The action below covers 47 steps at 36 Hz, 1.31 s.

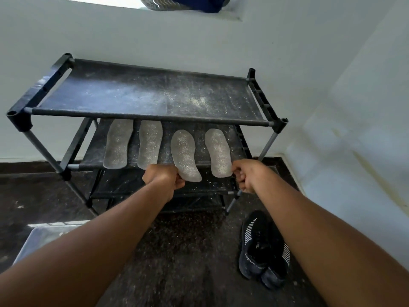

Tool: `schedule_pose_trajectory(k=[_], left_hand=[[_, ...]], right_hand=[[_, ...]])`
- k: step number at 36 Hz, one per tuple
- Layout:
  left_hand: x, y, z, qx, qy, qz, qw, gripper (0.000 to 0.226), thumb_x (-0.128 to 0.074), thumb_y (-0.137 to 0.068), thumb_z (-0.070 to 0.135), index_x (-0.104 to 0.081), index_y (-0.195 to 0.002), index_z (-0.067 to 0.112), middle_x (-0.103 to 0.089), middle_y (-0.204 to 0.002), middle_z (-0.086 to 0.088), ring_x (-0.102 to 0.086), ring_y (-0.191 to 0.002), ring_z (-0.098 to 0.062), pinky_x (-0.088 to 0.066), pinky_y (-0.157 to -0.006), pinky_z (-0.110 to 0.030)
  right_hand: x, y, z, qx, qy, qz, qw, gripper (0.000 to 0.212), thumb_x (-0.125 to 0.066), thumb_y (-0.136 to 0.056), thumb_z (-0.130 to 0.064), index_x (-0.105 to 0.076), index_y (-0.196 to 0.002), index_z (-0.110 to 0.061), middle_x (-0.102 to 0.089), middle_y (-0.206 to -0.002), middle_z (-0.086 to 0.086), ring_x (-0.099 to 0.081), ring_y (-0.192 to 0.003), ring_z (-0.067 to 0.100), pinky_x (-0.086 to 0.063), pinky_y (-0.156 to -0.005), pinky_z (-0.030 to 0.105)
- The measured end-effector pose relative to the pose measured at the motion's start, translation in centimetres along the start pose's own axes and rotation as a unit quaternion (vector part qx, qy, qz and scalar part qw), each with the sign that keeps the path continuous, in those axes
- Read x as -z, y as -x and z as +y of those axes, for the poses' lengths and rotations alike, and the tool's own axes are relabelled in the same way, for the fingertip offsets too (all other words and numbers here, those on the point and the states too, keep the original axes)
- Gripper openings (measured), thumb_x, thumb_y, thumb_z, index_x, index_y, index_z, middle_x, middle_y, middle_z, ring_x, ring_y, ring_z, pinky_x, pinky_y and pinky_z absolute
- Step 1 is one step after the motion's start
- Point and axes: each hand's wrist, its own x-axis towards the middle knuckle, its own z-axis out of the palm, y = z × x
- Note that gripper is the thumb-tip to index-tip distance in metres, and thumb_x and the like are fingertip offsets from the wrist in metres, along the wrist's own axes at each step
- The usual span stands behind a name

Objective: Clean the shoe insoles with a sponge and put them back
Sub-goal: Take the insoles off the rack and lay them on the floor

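Insoles, dusted pale: four, side by side on the second shelf of the rack (150, 117): first insole (118, 144), second insole (150, 144), third insole (184, 155), fourth insole (218, 152). Black shoes: two, right of the rack: left shoe (254, 244), right shoe (279, 260). Hands: two.

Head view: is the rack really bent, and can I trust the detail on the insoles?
Head view: wide-angle distortion bows the rack and stretches both forearms at the edges. Light is soft daylight with a blown-out window strip at the top and no hard shadows. The four insoles are sharp enough to show white specks. The left hand and right hand are slightly soft. The shoes are dark, with little detail.
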Motion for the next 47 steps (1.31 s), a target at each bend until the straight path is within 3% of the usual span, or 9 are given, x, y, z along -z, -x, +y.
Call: schedule_pose_trajectory(k=[4,6,9,16,23,27,32,40,47], left_hand=[[0.1,-2.0,0.1,-0.027,-0.022,0.027,0.999,0.02,-0.068,-0.098,0.011,-0.063,-0.108,-0.005,-0.074,-0.088,-0.018,-0.076,-0.061,-0.027,-0.065,-0.061,-0.039],[0.1,-3.1,0.4,-0.022,-0.011,0.02,0.999,0.022,-0.068,-0.098,0.013,-0.064,-0.11,-0.005,-0.075,-0.09,-0.018,-0.076,-0.061,-0.029,-0.064,-0.058,-0.039],[-0.4,-4.7,0.4,-0.004,0.006,0.006,1.0,0.02,-0.067,-0.097,0.011,-0.064,-0.109,-0.004,-0.076,-0.09,-0.019,-0.077,-0.063,-0.031,-0.061,-0.054,-0.037],[-1.2,-5.5,0.2,0.024,0.085,0.0,0.996,0.03,-0.049,-0.104,0.016,-0.062,-0.111,-0.01,-0.078,-0.093,-0.016,-0.078,-0.075,-0.03,-0.061,-0.055,-0.037],[-1.6,-5.1,-0.2,0.013,0.022,0.021,0.999,0.021,-0.064,-0.101,0.006,-0.066,-0.082,-0.002,-0.069,-0.071,-0.012,-0.067,-0.048,-0.016,-0.057,-0.047,-0.027],[-0.9,-4.5,-0.3,-0.007,0.013,0.043,0.999,0.021,-0.077,-0.092,0.015,-0.069,-0.098,-0.003,-0.074,-0.081,-0.014,-0.074,-0.065,-0.02,-0.064,-0.063,-0.035],[-1.0,-3.7,-0.6,-0.022,0.058,-0.075,0.995,0.037,-0.064,-0.1,0.01,-0.058,-0.133,-0.006,-0.072,-0.12,-0.019,-0.075,-0.086,-0.026,-0.061,-0.059,-0.029],[-2.2,-2.8,-0.5,-0.017,0.096,-0.105,0.99,0.039,-0.057,-0.099,-0.004,-0.053,-0.138,-0.009,-0.066,-0.131,-0.026,-0.071,-0.085,-0.025,-0.059,-0.06,-0.026],[-2.0,-2.6,-0.7,-0.012,0.115,-0.088,0.989,0.039,-0.057,-0.097,-0.008,-0.053,-0.136,-0.011,-0.065,-0.133,-0.026,-0.068,-0.119,-0.035,-0.06,-0.062,-0.025]], right_hand=[[0.3,-0.3,0.7,-0.001,0.003,0.01,1.0,0.028,-0.061,-0.091,-0.015,-0.051,-0.065,-0.015,-0.035,-0.056,-0.004,-0.028,-0.048,0.011,-0.025,-0.053,0.024],[-0.3,-1.0,0.6,0.029,-0.016,0.069,0.997,0.012,-0.064,-0.089,-0.021,-0.062,-0.085,-0.01,-0.045,-0.064,-0.001,-0.036,-0.053,0.015,-0.032,-0.051,0.026],[-0.7,-3.0,0.1,0.089,-0.064,0.112,0.988,0.027,-0.061,-0.093,-0.023,-0.067,-0.111,-0.004,-0.057,-0.072,0.001,-0.044,-0.051,0.013,-0.036,-0.039,0.02],[-1.5,-5.0,-0.7,0.096,-0.085,0.089,0.988,0.014,-0.06,-0.097,-0.012,-0.067,-0.098,0.0,-0.06,-0.069,0.004,-0.05,-0.041,0.014,-0.038,-0.033,0.016],[-1.3,-4.7,-0.1,0.081,-0.111,0.115,0.984,0.013,-0.071,-0.088,-0.005,-0.07,-0.099,0.003,-0.064,-0.068,0.007,-0.05,-0.045,0.014,-0.04,-0.037,0.019],[-0.4,-4.1,1.1,0.076,-0.085,0.07,0.991,0.009,-0.072,-0.088,-0.003,-0.069,-0.08,0.0,-0.061,-0.06,0.007,-0.051,-0.045,0.014,-0.043,-0.042,0.024],[0.0,-3.9,1.6,0.088,-0.089,0.021,0.992,0.012,-0.066,-0.095,-0.01,-0.07,-0.086,-0.002,-0.072,-0.075,0.01,-0.068,-0.061,0.022,-0.052,-0.05,0.03],[-1.5,-5.8,0.9,0.086,-0.138,0.084,0.983,0.033,-0.08,-0.082,-0.004,-0.066,-0.111,0.003,-0.074,-0.093,0.016,-0.074,-0.074,0.029,-0.063,-0.056,0.044],[-1.0,-6.7,1.4,0.092,-0.132,0.089,0.983,0.048,-0.087,-0.073,-0.005,-0.066,-0.115,0.003,-0.074,-0.091,0.016,-0.075,-0.073,0.029,-0.064,-0.061,0.044]])
